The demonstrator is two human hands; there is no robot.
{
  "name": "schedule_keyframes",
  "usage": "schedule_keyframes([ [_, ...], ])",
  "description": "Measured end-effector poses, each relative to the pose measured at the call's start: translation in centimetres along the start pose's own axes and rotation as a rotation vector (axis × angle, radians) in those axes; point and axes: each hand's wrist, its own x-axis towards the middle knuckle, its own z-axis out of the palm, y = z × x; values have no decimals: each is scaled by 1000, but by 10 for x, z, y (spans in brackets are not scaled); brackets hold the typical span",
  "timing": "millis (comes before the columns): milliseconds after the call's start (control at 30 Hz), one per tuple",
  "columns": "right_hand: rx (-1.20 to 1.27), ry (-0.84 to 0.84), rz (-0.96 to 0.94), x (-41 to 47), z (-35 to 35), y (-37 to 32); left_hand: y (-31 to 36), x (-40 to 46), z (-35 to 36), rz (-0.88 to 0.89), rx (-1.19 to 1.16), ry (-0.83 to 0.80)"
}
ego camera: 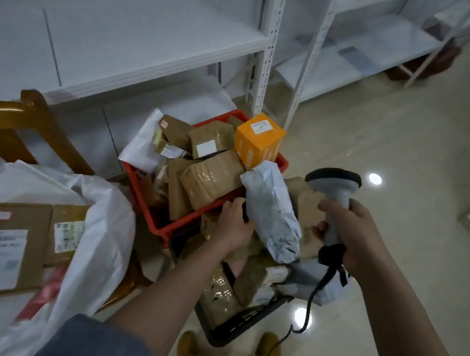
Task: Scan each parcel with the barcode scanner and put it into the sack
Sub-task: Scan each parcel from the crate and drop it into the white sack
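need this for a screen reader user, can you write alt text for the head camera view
A person's left hand grips a grey poly-bag parcel while the right hand holds a barcode scanner beside it, above a red crate piled with brown parcels. An open white sack at left holds labelled cardboard parcels; white shelving stands behind.

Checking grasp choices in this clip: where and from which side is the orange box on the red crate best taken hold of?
Probably from above, across its two opposite side faces. The orange box stands upright on top of the brown parcels in the red crate, its top and upper sides free. The left hand grips a grey mailer bag and the right hand the scanner, so one must free up first.
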Motion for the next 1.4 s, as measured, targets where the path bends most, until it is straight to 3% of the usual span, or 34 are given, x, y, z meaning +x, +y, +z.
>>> schedule_keyframes([
  [133, 22, -19, 31, 17, -51, 21, 29, 11, 57, -98, -93, 69],
  [333, -50, -57, 73, 46, -103, 46, 42, 24, 125, -235, -33, 191],
  [633, -34, -128, 100, 65, -116, 39, 23, 19, 81, -251, -515, 444],
  [800, 21, -175, 76, 62, -87, 29, 10, 0, 25, -296, -820, 383],
  [1033, 78, -208, -20, 44, -37, 18, 11, -38, -41, -173, -1195, 293],
  [1200, 82, -314, -95, 26, 5, 11, 14, -58, -65, -146, -1288, 169],
  [1400, -34, -170, -141, 17, 41, 19, 10, -74, -80, -86, -1239, 58],
])
